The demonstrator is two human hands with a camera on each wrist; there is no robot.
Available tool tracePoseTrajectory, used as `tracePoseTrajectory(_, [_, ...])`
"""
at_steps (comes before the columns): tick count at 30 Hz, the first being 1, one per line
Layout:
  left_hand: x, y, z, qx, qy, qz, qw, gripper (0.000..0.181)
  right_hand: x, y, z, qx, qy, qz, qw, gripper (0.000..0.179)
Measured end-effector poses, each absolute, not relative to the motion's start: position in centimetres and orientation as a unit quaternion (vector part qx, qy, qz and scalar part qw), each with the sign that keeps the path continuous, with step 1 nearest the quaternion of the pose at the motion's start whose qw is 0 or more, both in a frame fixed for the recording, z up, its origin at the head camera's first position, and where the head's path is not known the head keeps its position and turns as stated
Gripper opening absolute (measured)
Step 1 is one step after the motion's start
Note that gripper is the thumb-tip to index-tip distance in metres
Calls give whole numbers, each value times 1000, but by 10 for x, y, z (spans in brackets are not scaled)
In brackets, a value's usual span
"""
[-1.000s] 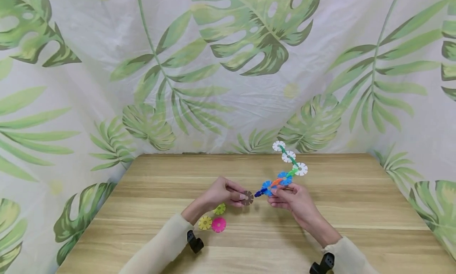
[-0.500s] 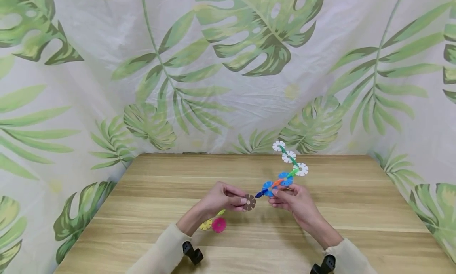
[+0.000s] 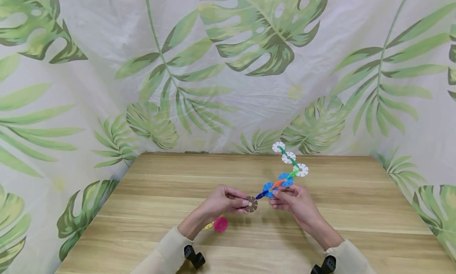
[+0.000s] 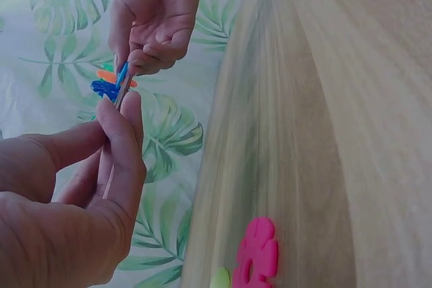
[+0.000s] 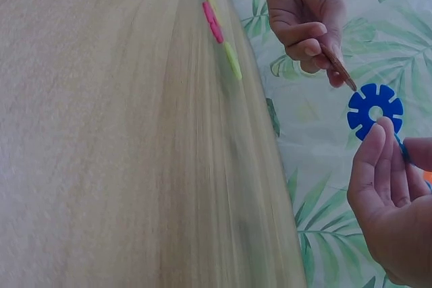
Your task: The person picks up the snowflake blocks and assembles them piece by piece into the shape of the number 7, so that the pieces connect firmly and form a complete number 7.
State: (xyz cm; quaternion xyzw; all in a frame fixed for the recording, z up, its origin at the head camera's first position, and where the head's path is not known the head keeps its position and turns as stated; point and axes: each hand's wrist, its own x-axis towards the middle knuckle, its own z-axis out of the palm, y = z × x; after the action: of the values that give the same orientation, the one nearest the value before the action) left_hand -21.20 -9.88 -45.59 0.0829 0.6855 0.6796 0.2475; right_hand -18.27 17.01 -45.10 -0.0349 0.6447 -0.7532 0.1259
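Pinching a brown disc (image 3: 254, 206) by the edge in the grip of the left hand (image 3: 222, 200), low centre in the head view, probably to leave the far notches exposed toward a dark blue disc (image 5: 393, 102) at the end of a linked chain (image 3: 278, 184). Gripping the chain near that end with the right hand (image 3: 298, 204), seemingly at a light blue disc (image 3: 266, 187), likely to steady it while letting the rest slant up, right of centre. Just beside each other, brown and dark blue; cannot tell contact from a slight gap. Lying on the table (image 3: 160, 179), lower left of centre: a pink disc (image 3: 224, 227) and a yellow disc (image 3: 208, 226), the latter partly behind the left forearm (image 3: 190, 225). Hidden in the head view, visible at upper centre of the right wrist view: a yellow-green disc (image 5: 232, 61). Cut off there at the right edge: most of the chain.
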Motion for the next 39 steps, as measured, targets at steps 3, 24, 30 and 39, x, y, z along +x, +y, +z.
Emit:
tracePoseTrajectory(3, [-211, -97, -456, 84, 682, 684, 246, 27, -183, 169, -452, -43, 642, -753, 133, 22])
tracePoseTrajectory(24, [-202, -86, -450, 87, 710, 666, 211, 19, -179, 175, -455, -51, 653, -742, 141, 13])
tracePoseTrajectory(30, [-201, -84, -451, 71, 708, 670, 211, 16, -181, 171, -457, -68, 654, -740, 141, 9])
tracePoseTrajectory(39, [-202, -85, -446, 71, 711, 670, 200, 17, -182, 167, -460, -63, 640, -752, 145, 9])
